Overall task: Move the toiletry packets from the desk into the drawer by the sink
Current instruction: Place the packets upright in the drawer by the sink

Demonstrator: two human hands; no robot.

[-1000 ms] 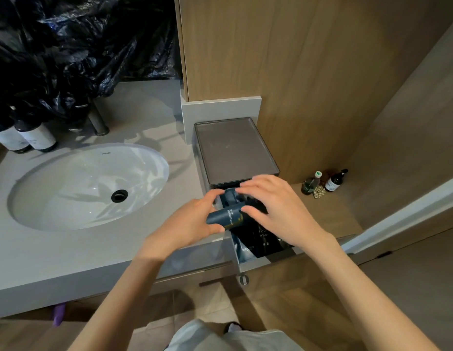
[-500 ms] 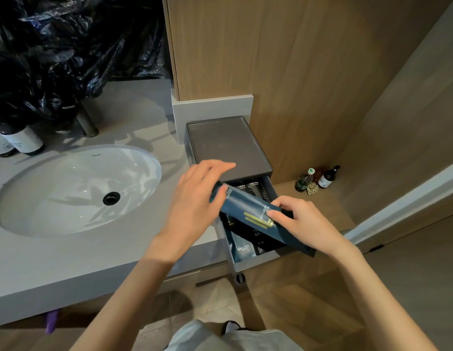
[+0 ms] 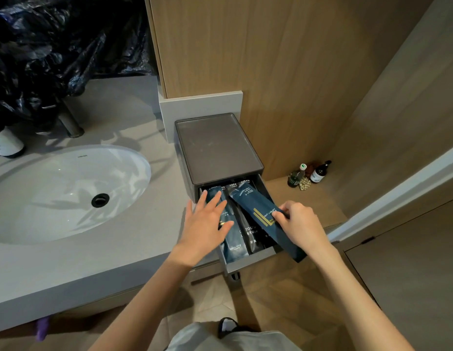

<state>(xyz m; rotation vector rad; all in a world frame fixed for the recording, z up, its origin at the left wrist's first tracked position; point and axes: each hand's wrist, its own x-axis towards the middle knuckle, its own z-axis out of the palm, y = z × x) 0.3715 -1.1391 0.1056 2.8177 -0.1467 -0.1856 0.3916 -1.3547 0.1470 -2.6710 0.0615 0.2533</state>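
Three packets, mid-frame: blue packet [image 3: 234, 245] and black packet [image 3: 251, 235] lie in the open drawer [image 3: 245, 265], flat left hand [image 3: 204, 226] laid on the blue; right hand [image 3: 300, 224] pinches the third packet [image 3: 256, 207], slanted above them.

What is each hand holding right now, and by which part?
The right hand pinches a dark blue toiletry packet near its middle. The left hand holds nothing; it rests flat on another packet in the drawer.
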